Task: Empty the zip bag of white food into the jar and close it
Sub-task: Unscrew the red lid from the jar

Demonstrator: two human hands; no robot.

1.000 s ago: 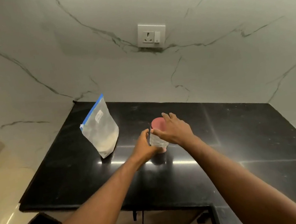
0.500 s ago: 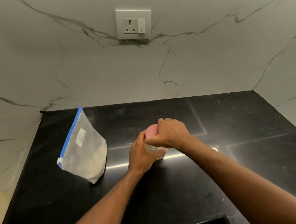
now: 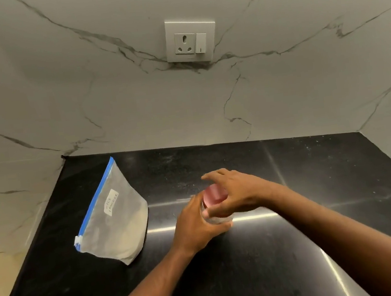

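Note:
A small clear jar (image 3: 220, 218) with a pink lid (image 3: 214, 195) stands mid-counter. My left hand (image 3: 194, 225) grips the jar's body from the left side. My right hand (image 3: 235, 192) is over the pink lid, thumb and fingers curled round its edge. To the left stands a clear zip bag (image 3: 116, 217) with a blue zip strip and a white handwritten label, holding white powder at the bottom. The bag is upright and its zip looks shut.
The black stone counter (image 3: 301, 245) is walled by white marble at the back and on both sides. A white wall socket with switch (image 3: 190, 40) sits above the counter. The counter's left edge runs near the bag.
The camera has come closer and tilted up. My right hand has turned on the lid, its fingers now more spread. The left hand keeps its hold on the jar.

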